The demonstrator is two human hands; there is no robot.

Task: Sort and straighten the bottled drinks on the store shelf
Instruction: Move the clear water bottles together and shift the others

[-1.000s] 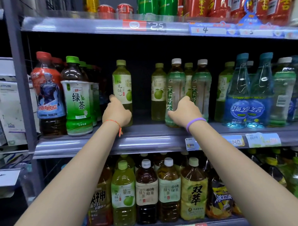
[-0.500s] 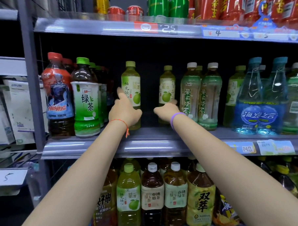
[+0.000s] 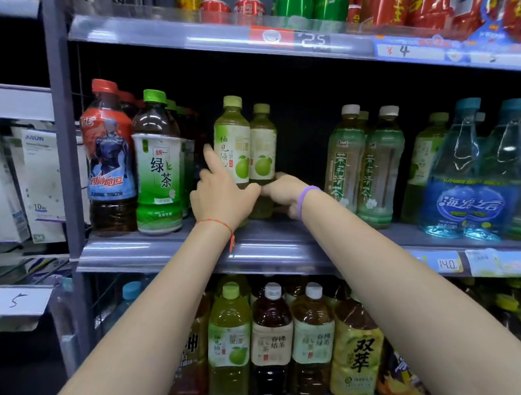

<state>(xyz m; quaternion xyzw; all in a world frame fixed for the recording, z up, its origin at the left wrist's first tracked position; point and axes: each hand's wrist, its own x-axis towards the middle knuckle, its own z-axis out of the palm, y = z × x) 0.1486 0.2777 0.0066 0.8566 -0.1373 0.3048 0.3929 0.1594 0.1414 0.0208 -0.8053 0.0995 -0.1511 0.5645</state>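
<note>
Middle shelf (image 3: 172, 255), centre: two pomelo bottles (image 3: 232, 144), green caps, pale labels, standing upright and touching side by side, with a bare gap to their right before the jasmine teas (image 3: 346, 163). Left hand (image 3: 223, 196): grip wrapped round the lower body of the left bottle, forefinger lying up its side. Right hand (image 3: 283, 193): grip curled round the base of the right bottle, fingers mostly hidden behind it. Handling, as judged: full plastic bottles, moderately heavy, walls stiff enough while sealed but giving under a hard squeeze; film labels likely slick, so hold low on the body (below the label, where both hands now sit) and slide rather than lift, since tall narrow bottles tip easily. Left neighbours: green tea (image 3: 158, 172) and a red-capped bottle (image 3: 110, 162), with rows behind them lost in shadow. Right: blue water bottles (image 3: 473, 170), blurred and cut off at the frame edge. Bottle feet are masked by the hands; whether labels face squarely forward cannot be settled for the right bottle. Price tags (image 3: 448, 263) are only partly legible.
</note>
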